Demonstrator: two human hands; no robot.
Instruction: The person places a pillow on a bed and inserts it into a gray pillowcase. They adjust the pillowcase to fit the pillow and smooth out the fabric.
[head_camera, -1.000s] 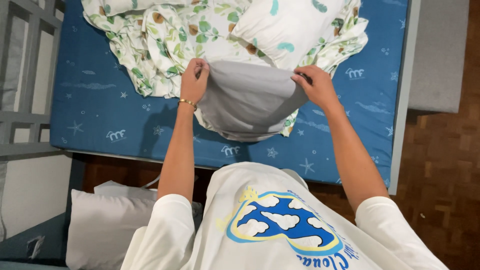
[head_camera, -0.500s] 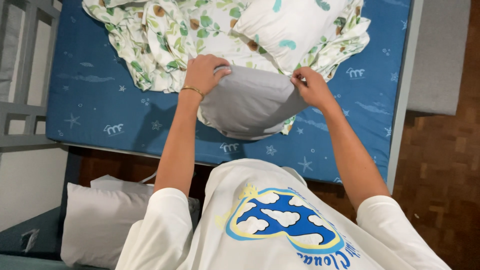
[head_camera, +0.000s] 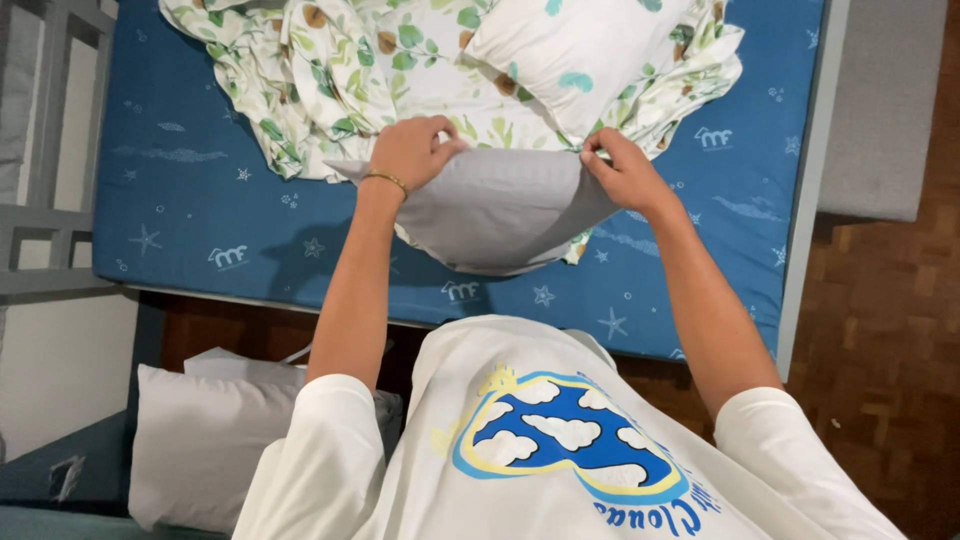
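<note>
I hold a grey pillow in its grey case (head_camera: 500, 210) up over the near edge of a blue mattress (head_camera: 190, 200). My left hand (head_camera: 410, 150), with a thin gold bracelet on the wrist, pinches the case's top left edge. On the top right corner, my right hand (head_camera: 620, 170) grips the fabric. The pillow hangs between both hands, its lower end sagging toward me.
A crumpled white sheet with a leaf print (head_camera: 340, 70) and a white pillow with teal marks (head_camera: 580, 50) lie on the mattress behind the grey pillow. Another grey pillow (head_camera: 200, 440) rests low at my left. A grey bed frame (head_camera: 50, 130) stands left; parquet floor (head_camera: 880, 330) lies right.
Both hands have lifted the pillow's top edge and spread a little apart. The grey case now lies flatter and smoother between them.
</note>
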